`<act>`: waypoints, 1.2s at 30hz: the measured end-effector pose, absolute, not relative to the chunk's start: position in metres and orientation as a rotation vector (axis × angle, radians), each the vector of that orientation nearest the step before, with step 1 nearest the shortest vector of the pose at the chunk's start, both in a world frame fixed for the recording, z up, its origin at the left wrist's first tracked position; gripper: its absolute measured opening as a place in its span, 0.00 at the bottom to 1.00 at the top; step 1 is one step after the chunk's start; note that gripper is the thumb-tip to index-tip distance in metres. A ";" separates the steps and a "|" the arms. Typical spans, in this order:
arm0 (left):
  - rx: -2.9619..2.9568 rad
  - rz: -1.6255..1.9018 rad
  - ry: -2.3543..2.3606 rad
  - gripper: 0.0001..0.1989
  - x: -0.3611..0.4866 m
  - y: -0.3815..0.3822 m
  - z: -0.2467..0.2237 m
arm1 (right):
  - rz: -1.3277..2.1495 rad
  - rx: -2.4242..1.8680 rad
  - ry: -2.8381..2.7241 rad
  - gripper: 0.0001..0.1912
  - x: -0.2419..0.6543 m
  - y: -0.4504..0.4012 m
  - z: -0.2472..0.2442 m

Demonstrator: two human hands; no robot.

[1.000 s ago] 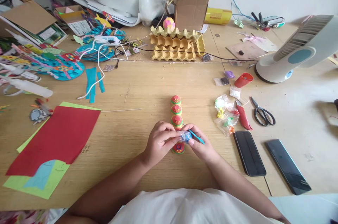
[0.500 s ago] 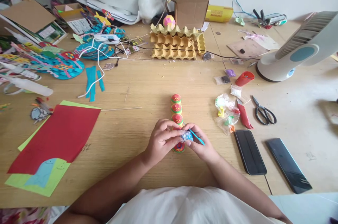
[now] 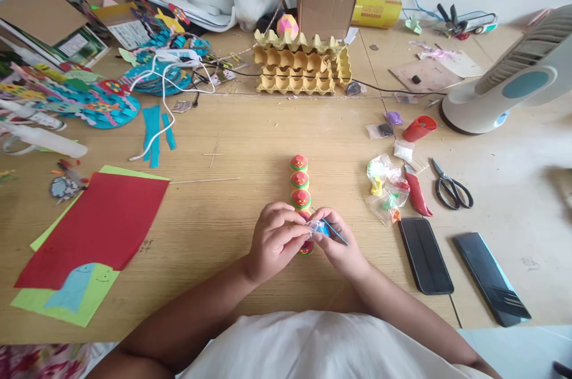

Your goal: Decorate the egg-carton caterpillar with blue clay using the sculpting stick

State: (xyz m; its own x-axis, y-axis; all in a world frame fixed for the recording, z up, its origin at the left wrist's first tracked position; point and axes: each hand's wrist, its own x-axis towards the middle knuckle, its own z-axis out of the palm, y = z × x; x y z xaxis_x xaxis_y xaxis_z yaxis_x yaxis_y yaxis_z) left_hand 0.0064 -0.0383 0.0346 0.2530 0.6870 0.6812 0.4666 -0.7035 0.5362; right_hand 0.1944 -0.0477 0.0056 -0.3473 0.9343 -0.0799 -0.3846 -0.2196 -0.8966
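Observation:
Between my two hands is a small clear plastic bag with something blue in it. My left hand pinches the bag's left edge with its fingertips. On the other side, my right hand grips the blue part, and a thin blue stick lies across its fingers. Under and beyond the hands stands a row of red, green and yellow domed pieces with small faces; the hands partly cover the nearer ones.
Right of the hands lie small bags of coloured clay, a red tool, scissors and two phones. Red paper is at left. Behind are egg cartons and a white fan.
The clear bag shows more crumpled plastic at my left fingertips. The thin blue stick has turned slightly in my right hand. The whole view has shifted a little.

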 end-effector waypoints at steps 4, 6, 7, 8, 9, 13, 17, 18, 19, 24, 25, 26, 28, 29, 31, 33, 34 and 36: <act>2.308 1.416 1.145 0.06 0.006 -0.040 0.034 | 1.737 -0.835 -1.022 0.14 0.193 -0.048 0.010; 2.265 1.408 1.154 0.06 0.006 -0.040 0.031 | 1.734 -0.835 -1.017 0.14 0.192 -0.048 0.011; 2.220 1.401 1.148 0.06 0.006 -0.040 0.029 | 1.731 -0.836 -1.012 0.14 0.192 -0.048 0.011; 2.162 1.391 1.135 0.05 0.006 -0.040 0.027 | 1.727 -0.839 -1.003 0.14 0.192 -0.049 0.011; 2.095 1.377 1.119 0.05 0.007 -0.040 0.025 | 1.725 -0.846 -0.990 0.14 0.191 -0.049 0.011; 1.837 1.320 1.023 0.06 0.007 -0.041 0.019 | 1.744 -0.848 -0.906 0.15 0.190 -0.050 0.008; 1.638 1.279 0.964 0.11 0.006 -0.044 0.019 | 1.791 -0.800 -0.851 0.16 0.188 -0.050 0.006; 1.600 1.274 0.964 0.12 0.006 -0.044 0.019 | 1.795 -0.797 -0.849 0.16 0.188 -0.050 0.006; 1.565 1.270 0.962 0.12 0.006 -0.045 0.019 | 1.798 -0.796 -0.847 0.16 0.188 -0.050 0.006; 1.417 1.318 0.916 0.09 0.005 -0.044 0.016 | 1.802 -0.788 -0.846 0.16 0.188 -0.050 0.004; 1.414 1.330 0.920 0.09 0.005 -0.043 0.015 | 1.803 -0.788 -0.849 0.16 0.188 -0.049 0.003; 1.428 1.340 0.931 0.09 0.004 -0.043 0.015 | 1.805 -0.789 -0.852 0.16 0.189 -0.049 0.002; 1.486 1.356 0.962 0.11 0.003 -0.043 0.015 | 1.799 -0.795 -0.864 0.15 0.191 -0.049 0.003; 1.519 1.357 0.975 0.13 0.003 -0.043 0.016 | 1.782 -0.807 -0.881 0.15 0.192 -0.049 0.003; 1.580 1.340 0.993 0.16 0.003 -0.045 0.017 | 1.719 -0.843 -0.949 0.16 0.196 -0.048 0.006; 1.647 1.322 1.008 0.21 0.003 -0.046 0.019 | 1.636 -0.882 -1.041 0.16 0.200 -0.048 0.010; 1.699 1.332 1.015 0.23 0.003 -0.046 0.019 | 1.602 -0.897 -1.084 0.16 0.201 -0.048 0.012; 1.871 1.387 1.019 0.26 0.003 -0.045 0.021 | 1.577 -0.914 -1.137 0.14 0.203 -0.048 0.014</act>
